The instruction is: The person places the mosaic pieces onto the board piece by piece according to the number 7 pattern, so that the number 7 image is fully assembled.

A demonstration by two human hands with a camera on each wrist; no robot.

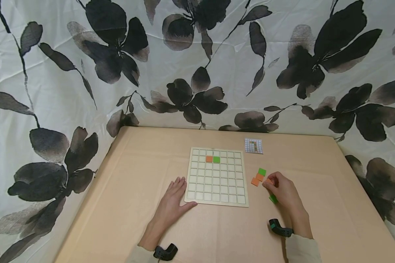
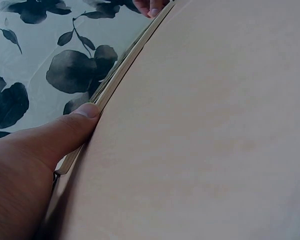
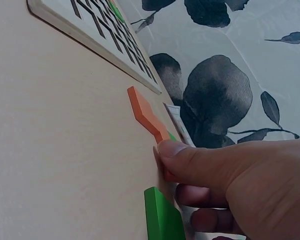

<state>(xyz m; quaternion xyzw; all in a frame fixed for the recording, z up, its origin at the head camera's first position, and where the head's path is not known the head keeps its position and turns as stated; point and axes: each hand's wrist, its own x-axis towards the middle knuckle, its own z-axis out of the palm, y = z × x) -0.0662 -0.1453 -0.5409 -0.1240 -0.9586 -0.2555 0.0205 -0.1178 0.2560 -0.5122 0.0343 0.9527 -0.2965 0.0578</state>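
Note:
A pale square grid board (image 1: 217,205) lies on the table, with an orange tile (image 1: 209,159) and a green tile (image 1: 216,159) side by side in its upper rows. Against the board's lower left corner rests my left hand (image 1: 171,202), fingers straight along the left side, thumb touching the front edge. To the right of the board, my right hand (image 1: 284,190) pinches an orange square tile (image 3: 168,173) between thumb and fingers, which partly hide it. Loose beside that hand lie two orange tiles (image 1: 255,181), a green tile (image 1: 262,171) and another green tile (image 3: 162,215) nearer me.
A small printed card (image 1: 254,145) with a coloured grid pattern lies beyond the board's upper right corner. The wooden table (image 1: 138,164) meets a floral cloth (image 1: 171,65) at its back and sides. Each wrist wears a black device (image 1: 165,252).

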